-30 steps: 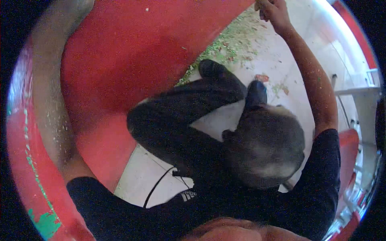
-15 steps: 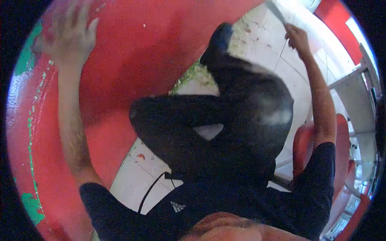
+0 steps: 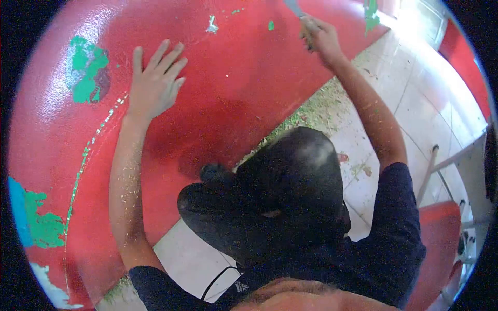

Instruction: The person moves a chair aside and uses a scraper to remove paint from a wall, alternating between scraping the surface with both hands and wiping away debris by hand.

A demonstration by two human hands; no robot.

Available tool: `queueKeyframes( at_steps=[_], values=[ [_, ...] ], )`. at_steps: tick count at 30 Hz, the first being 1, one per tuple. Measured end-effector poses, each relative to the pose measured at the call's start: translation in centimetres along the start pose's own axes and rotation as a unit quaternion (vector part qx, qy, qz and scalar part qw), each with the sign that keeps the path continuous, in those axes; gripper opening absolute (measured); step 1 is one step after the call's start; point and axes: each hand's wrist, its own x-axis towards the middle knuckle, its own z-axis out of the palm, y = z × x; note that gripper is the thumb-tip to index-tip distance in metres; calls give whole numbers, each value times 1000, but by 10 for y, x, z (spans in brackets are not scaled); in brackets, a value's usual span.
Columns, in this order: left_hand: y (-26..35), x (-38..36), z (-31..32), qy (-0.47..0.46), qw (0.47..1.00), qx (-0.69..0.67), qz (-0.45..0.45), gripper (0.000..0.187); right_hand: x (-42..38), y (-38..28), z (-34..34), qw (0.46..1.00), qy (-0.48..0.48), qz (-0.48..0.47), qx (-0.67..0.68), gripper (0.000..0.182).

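Observation:
A large red-painted wall (image 3: 223, 109) fills the left and middle of the head view. My left hand (image 3: 154, 85) lies against it with the fingers spread, holding nothing. Near the top, my right hand (image 3: 322, 42) is closed around the handle of a scraper (image 3: 293, 7), its grey blade pointing up and to the left across the red paint. The blade's tip is cut off by the frame edge. Bare green patches (image 3: 89, 70) show where red paint is gone, left of my left hand. A chipped line (image 3: 83, 160) curves down the wall below them.
Paint flakes and debris (image 3: 311, 111) litter the floor along the wall's foot. Pale floor tiles (image 3: 386, 83) extend to the right. A red chair (image 3: 436, 228) stands close behind my right elbow, near grey metal legs (image 3: 428, 171). My bent knees (image 3: 290, 171) are between my arms.
The view has shifted, showing more of the wall. My right hand has brought the scraper from over the floor tiles to the wall. My left hand remains spread on the wall.

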Motion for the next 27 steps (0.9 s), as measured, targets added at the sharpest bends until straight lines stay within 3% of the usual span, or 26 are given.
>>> queueKeyframes(
  at_steps=[1, 2, 3, 5, 7, 8, 10, 13, 17, 21, 24, 25, 27],
  values=[
    [0, 9, 3, 18, 999, -30, 24, 55, -2, 0, 16, 999, -28, -16, 12, 40],
    [4, 25, -3, -16, 976, -205, -72, 53, -5, -1, 30, 998, -54, -32, 24, 40],
    [13, 46, -14, -47, 913, -372, -162, 51, -12, -5, 43, 995, -91, -25, 38, 41],
    [38, 77, -24, -75, 710, -632, -301, 53, -30, -12, 56, 986, -154, -19, 59, 43],
    [62, 99, -16, -68, 458, -795, -392, 60, -42, -18, 62, 975, -208, -25, 75, 44],
    [74, 103, -19, -90, 404, -831, -372, 67, -44, -15, 66, 975, -207, -17, 84, 41],
    [110, 109, -6, 22, 287, -886, -364, 63, -48, 5, 73, 975, -200, 3, 99, 36],
    [151, 117, 39, 144, 167, -920, -323, 58, -57, 33, 93, 983, -155, -28, 92, 34],
    [152, 125, 56, 185, 222, -863, -414, 49, -47, 62, 127, 990, -90, -102, 43, 33],
    [150, 123, 48, 190, 178, -858, -443, 40, -56, 47, 123, 991, -111, -61, 38, 31],
    [126, 137, 50, 170, 228, -863, -419, 39, -39, 34, 134, 993, -44, -111, 7, 31],
    [119, 146, 41, 170, 249, -847, -438, 38, -37, 25, 134, 995, -49, -82, 23, 29],
    [125, 131, 41, 122, 215, -856, -454, 38, -52, 23, 131, 996, -65, -67, 14, 29]
  ],
)
